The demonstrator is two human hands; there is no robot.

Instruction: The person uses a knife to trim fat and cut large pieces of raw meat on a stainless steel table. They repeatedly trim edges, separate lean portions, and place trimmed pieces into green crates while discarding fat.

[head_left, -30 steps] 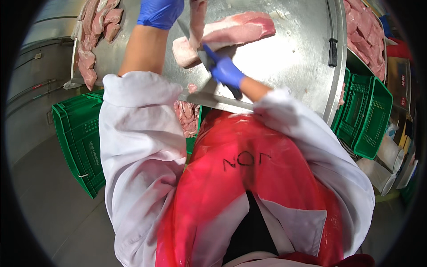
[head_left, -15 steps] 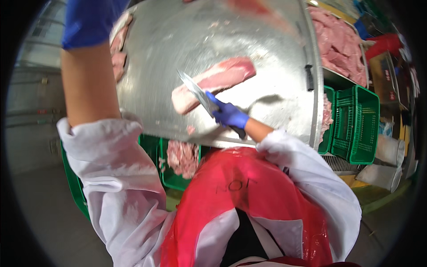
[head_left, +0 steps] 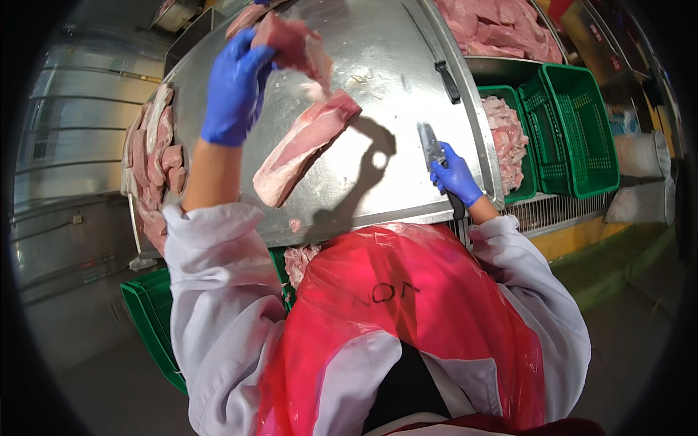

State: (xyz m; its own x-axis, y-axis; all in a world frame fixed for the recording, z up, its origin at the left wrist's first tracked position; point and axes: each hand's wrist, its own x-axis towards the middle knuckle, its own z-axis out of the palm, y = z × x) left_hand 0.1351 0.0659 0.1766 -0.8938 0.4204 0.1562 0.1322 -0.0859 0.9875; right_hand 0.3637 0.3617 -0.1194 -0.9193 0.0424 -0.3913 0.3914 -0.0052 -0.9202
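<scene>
My left hand, in a blue glove, grips a piece of raw meat lifted over the far left part of the metal table. Below it on the table lies a long pink piece of meat with a pale fat layer along one side, at a slant. The lower end of the held meat hangs close to it; whether they touch I cannot tell. In my gloved right hand is a knife with a black handle, near the table's right edge, its blade pointing away from me.
Several meat pieces line the table's left edge. A second black-handled knife rests at the right edge. Beyond it are a tray of meat, a green crate of trimmings and green baskets. A meat scrap lies near the front edge.
My left hand has come back from the far left and now holds a meat piece. My right hand has moved right with the knife, away from the meat on the table. The view has shifted.
</scene>
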